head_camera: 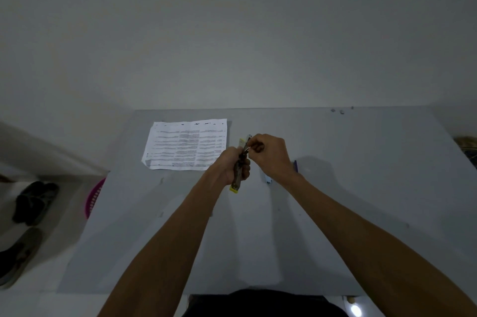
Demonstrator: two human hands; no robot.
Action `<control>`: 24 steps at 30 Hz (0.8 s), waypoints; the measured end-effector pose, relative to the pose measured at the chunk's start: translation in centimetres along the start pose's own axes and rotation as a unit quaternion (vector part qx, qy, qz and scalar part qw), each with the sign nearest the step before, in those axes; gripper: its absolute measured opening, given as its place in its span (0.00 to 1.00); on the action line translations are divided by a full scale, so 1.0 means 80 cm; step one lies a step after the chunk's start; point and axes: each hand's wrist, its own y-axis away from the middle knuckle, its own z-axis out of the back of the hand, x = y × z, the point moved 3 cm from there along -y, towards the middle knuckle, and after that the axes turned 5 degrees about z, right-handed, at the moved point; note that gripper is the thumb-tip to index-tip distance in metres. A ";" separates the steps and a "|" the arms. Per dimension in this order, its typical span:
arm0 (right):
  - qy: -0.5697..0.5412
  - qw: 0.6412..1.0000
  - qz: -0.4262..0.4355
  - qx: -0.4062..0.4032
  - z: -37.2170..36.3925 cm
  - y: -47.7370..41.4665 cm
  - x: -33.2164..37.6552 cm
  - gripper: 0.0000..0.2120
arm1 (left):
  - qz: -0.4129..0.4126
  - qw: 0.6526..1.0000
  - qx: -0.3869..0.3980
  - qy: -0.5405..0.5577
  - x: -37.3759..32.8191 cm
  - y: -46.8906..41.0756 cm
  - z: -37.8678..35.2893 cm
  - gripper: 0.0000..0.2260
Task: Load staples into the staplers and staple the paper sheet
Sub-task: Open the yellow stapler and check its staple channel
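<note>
My left hand grips a small yellow stapler, held upright above the middle of the grey table. The stapler's top end is opened. My right hand pinches something small at that top end; it is too small to identify. A printed paper sheet lies flat on the table, to the left of both hands. Two more small objects show past my right wrist: a bluish one and a purple one, both mostly hidden.
A pink basket pokes out below the table's left edge. Dark shoes lie on the floor at left. Tiny bits sit at the table's far right edge. A plain wall stands behind the table.
</note>
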 end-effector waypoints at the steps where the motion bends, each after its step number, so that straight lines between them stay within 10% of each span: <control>1: 0.001 1.000 0.003 0.001 0.000 0.000 0.001 0.07 | 0.001 1.000 0.001 0.005 -0.001 0.000 0.000 0.16; 24: -0.064 0.997 0.025 0.031 -0.002 0.026 0.001 0.09 | -0.022 1.000 0.005 0.017 -0.013 -0.004 -0.003 0.15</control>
